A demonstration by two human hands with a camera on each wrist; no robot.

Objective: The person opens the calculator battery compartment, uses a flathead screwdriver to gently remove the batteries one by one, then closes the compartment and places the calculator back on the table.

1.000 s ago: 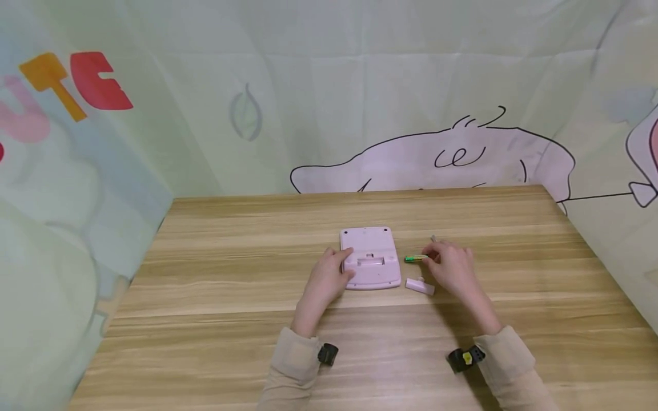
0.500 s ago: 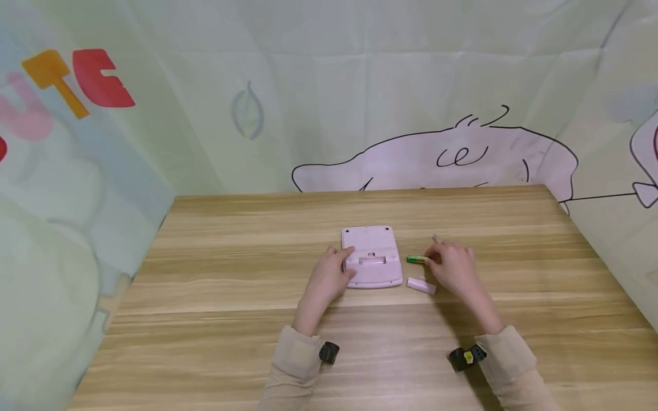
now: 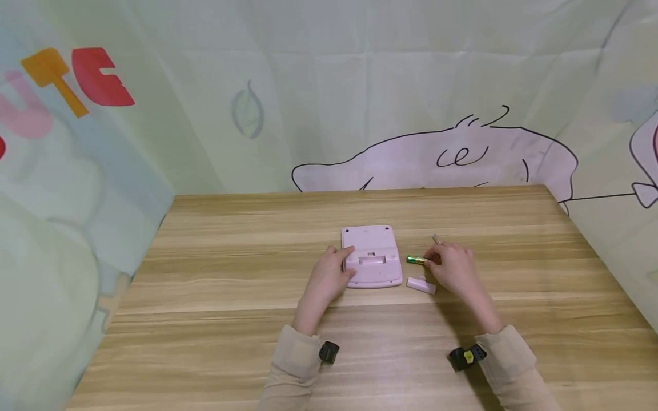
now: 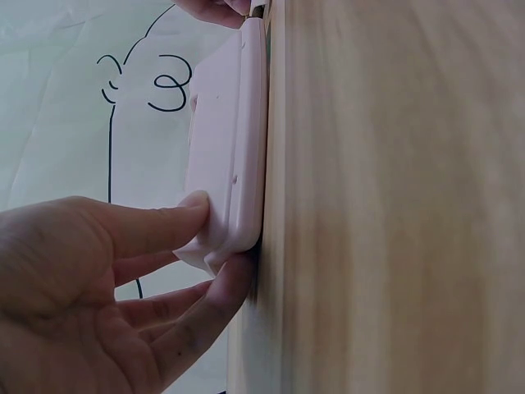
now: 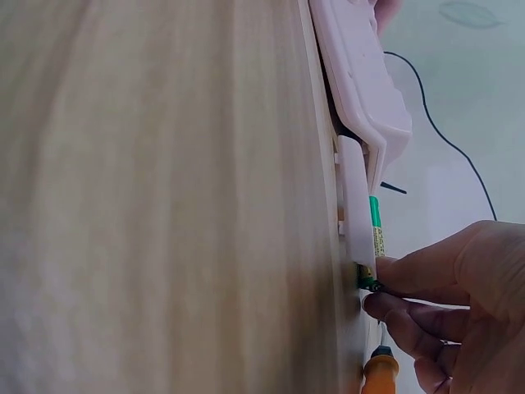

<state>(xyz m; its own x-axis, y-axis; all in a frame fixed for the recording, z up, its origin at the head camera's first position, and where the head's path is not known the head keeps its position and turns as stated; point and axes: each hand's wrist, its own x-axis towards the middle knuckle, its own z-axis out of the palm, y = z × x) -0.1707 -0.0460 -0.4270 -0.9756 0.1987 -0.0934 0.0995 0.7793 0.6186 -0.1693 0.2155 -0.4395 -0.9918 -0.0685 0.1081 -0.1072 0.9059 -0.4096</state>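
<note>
— So, what do you have on each side?
— Right grip (image 3: 452, 268): thumb and fingertips pinched together on one end of a green battery (image 3: 415, 260). Left grip (image 3: 328, 277): clamped on the left edge of a pink device (image 3: 381, 253), my thumb on its upper face, fingers at the side.
— Position of the battery?
— Just right of the device, apart from it, free end toward it. Whether it touches the desk (image 3: 247, 251), I cannot tell.
— And close by?
— The device lies flat, an oblong recess (image 3: 372, 261) facing up. A small pink cover (image 3: 421, 285) lies on my side of the battery, near it. A thin grey rod (image 3: 436, 238) shows beyond my right grip; the right wrist view has an orange handle (image 5: 381, 375) with a black collar. Contact with my hand: cannot tell.
— Farther out?
— Beige sleeves (image 3: 294, 359), a black unit (image 3: 329, 353) at each cuff. Behind the desk, a printed cloth (image 3: 334, 103): coloured letters at left, a pale black-outlined figure (image 3: 406, 160) nearer the middle.
</note>
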